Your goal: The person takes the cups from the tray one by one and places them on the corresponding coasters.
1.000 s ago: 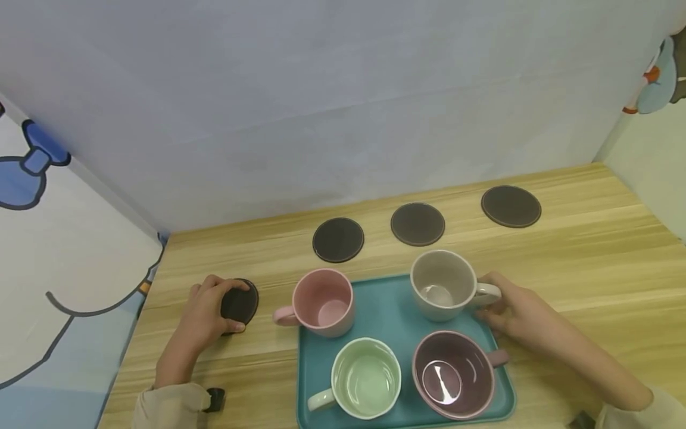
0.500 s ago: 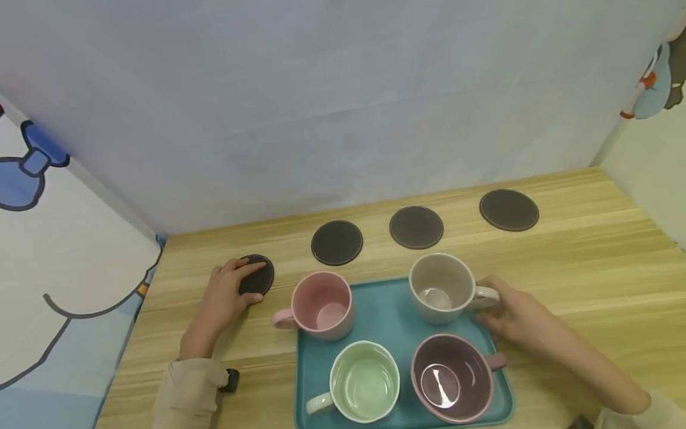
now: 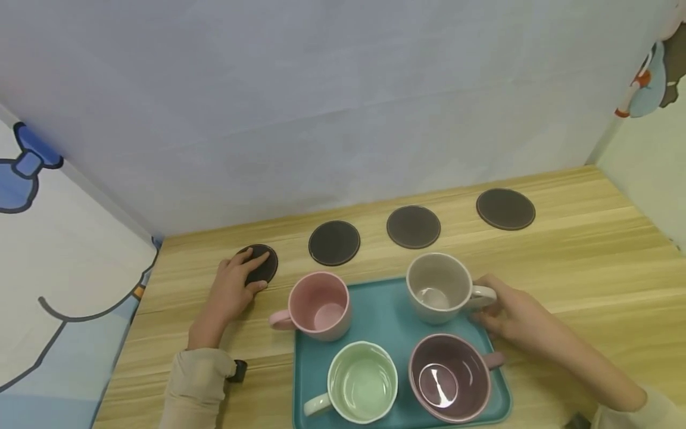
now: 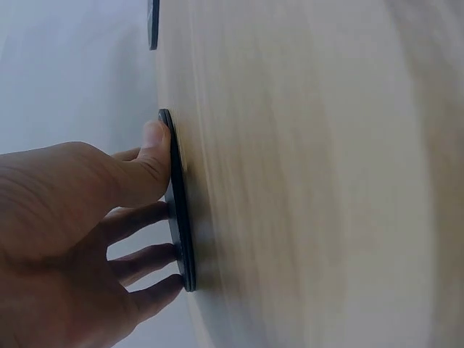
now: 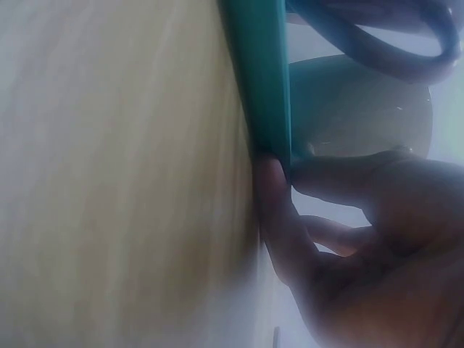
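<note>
In the head view my left hand (image 3: pixel 230 289) rests spread on a round black coaster (image 3: pixel 266 268), its fingertips and thumb on the top face. The left wrist view shows that coaster (image 4: pixel 181 225) edge-on against the wood, fingers fairly straight. At the right side of the teal tray (image 3: pixel 377 310), my right hand (image 3: pixel 509 310) pinches the rim between thumb and finger, seen in the right wrist view. Beside its fingers stands a cream mug (image 3: pixel 436 286), its handle partly over them. The tray also bears a pink mug (image 3: pixel 320 305), a green mug (image 3: pixel 362 381) and a purple mug (image 3: pixel 449 376).
Further black coasters lie along the back of the wooden table (image 3: pixel 579 250): one left (image 3: pixel 334 243), one middle (image 3: pixel 413 227) and one right (image 3: pixel 506 208). A pale wall (image 3: pixel 343 119) rises behind the table edge. The pink mug's handle juts past the tray's left edge.
My left hand has slid its coaster away from me and to the right, into line with the others. Its fingers now lie flatter on it. The right hand has stayed at the tray.
</note>
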`<state>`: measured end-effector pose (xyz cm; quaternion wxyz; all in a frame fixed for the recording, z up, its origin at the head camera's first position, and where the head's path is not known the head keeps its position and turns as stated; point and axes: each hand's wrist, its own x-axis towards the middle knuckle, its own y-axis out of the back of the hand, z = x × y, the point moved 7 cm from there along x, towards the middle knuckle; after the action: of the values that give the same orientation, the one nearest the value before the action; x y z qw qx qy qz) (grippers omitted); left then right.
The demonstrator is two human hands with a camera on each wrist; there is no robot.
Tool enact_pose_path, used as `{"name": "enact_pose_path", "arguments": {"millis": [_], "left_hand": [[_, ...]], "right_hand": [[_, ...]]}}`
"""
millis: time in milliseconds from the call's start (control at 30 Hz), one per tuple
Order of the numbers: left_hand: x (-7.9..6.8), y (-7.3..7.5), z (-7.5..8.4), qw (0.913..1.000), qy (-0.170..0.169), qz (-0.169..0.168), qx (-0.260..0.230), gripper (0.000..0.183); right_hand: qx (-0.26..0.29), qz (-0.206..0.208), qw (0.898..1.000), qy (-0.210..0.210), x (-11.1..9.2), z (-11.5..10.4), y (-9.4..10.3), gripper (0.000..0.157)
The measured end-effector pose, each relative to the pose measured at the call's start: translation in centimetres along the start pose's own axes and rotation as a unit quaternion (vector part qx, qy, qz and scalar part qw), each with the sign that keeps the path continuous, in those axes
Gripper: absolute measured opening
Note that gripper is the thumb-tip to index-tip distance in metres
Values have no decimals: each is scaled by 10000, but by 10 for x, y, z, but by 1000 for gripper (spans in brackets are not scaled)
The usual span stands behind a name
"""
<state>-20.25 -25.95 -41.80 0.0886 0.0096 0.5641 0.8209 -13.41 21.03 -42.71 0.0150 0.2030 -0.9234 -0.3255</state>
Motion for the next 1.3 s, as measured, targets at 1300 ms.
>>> {"name": "enact_pose_path", "arguments": {"millis": [1300], "left_hand": [[-19, 14, -7, 9876, -274, 580, -1432, 38]], "right_hand": [[65, 40, 10000, -27, -1, 2, 1, 42]]}}
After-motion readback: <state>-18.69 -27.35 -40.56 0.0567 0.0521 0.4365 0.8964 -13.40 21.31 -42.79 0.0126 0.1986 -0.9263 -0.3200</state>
